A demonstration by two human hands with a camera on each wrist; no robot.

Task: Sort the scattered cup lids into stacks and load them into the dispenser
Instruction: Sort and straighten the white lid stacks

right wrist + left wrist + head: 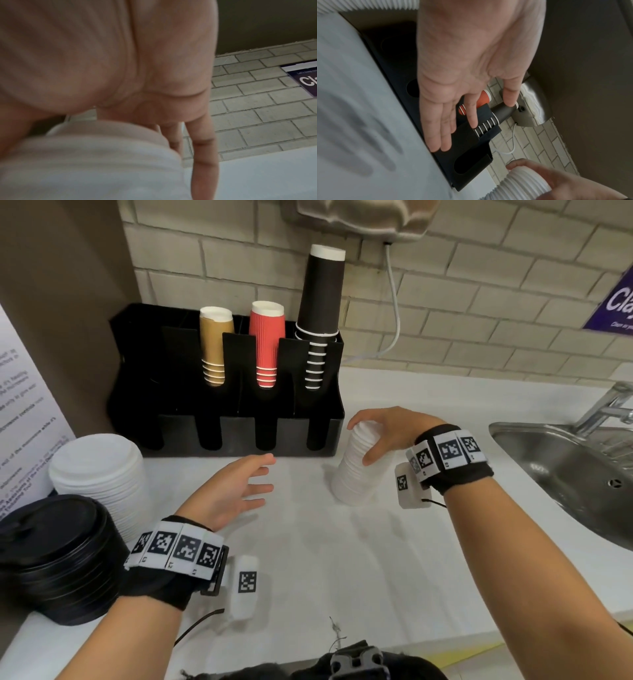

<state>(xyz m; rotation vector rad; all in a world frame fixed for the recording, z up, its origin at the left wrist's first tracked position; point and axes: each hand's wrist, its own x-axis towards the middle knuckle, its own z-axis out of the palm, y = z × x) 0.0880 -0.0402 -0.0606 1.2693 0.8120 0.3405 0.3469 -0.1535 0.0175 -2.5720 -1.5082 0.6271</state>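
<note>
Fingers (356,419) of the right hand (387,429) curl over the top of a tall stack of small white lids (359,470), with the thumb pressed against its near side, so the stack sits wrapped inside the grasp. That stack leans, its base on the white counter (342,559) just off the right end of the black dispenser (239,419). From the right wrist view, the ribbed white stack (85,162) fills the space under the palm and the fingertips (204,175) reach down past its far side.

The left hand (236,491) hovers in front of the dispenser, palm turned inward, fingers straight and spread, holding nothing; the small lid stack lies to its right, apart from those fingers. The left wrist view shows the same relaxed palm (471,67) against the dispenser's front slots.

Left of the dispenser stands a wide stack of large white lids (102,474), and nearer the person than that, a stack of black lids (58,556). Inside the dispenser's rear compartments stand tan cups (214,347), red cups (267,344) and tall black cups (318,313). Its front slots look dark; I cannot tell what they hold. A steel sink (565,474) lies well to the dispenser's right.
</note>
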